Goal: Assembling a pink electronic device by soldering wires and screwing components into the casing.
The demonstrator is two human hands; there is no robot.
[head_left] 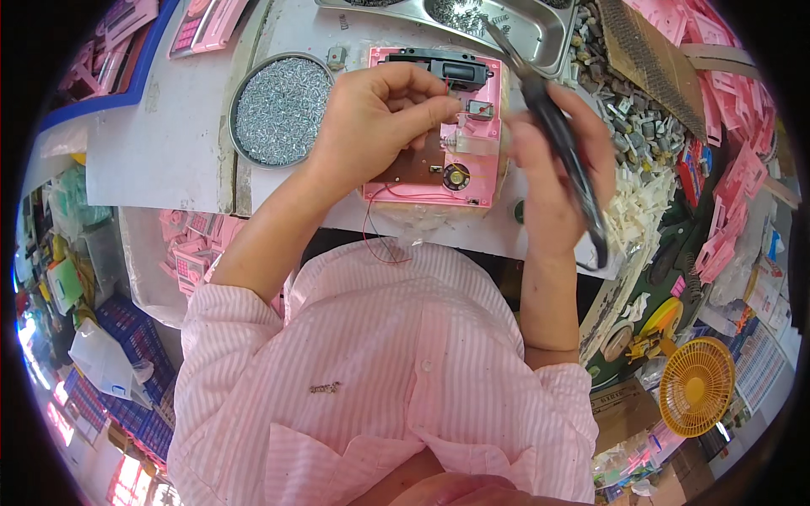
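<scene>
Panel (487, 179) on the table (160, 160), bowl (233, 126) to its left.
Behind the panel sits a tray (550, 35) with springs (460, 15) in it; right of the panel, loose parts (626, 114); on its front part, a speaker (456, 177).

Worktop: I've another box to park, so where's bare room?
The widest bare patch of white worktop lies between the blue rim and round tin. Right of the pink casing it's crowded: right hand, metal parts, white pieces.

right hand (574, 160) is looking blurred around a black-handled tool (554, 118), left hand (380, 114) is hiding part of a brown board (409, 171), far metal tray (550, 42) is running off-edge
</scene>
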